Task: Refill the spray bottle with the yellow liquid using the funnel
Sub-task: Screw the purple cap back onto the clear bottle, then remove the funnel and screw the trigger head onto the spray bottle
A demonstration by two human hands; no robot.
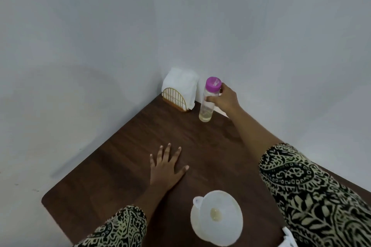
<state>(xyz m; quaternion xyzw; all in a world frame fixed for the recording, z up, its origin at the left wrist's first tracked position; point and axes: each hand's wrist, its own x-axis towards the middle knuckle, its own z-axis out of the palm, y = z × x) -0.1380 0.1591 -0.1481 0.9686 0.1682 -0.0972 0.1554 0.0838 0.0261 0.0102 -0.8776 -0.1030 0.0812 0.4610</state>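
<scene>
The clear bottle point(208, 100) has a purple cap and a shallow layer of yellow liquid at its bottom; the right hand point(223, 99) is wrapped around its upper body, at the far corner of the table point(124, 146) just right of a napkin holder point(176, 98). Its long axis stands nearly upright, cap up, base at the table. The left hand point(165, 168) lies flat and empty, fingers spread, with the white funnel point(216, 217) nearer the person, its wide mouth upward

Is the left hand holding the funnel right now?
No. The left hand lies flat and open on the table, apart from the funnel, which stands untouched nearer the camera.
</scene>
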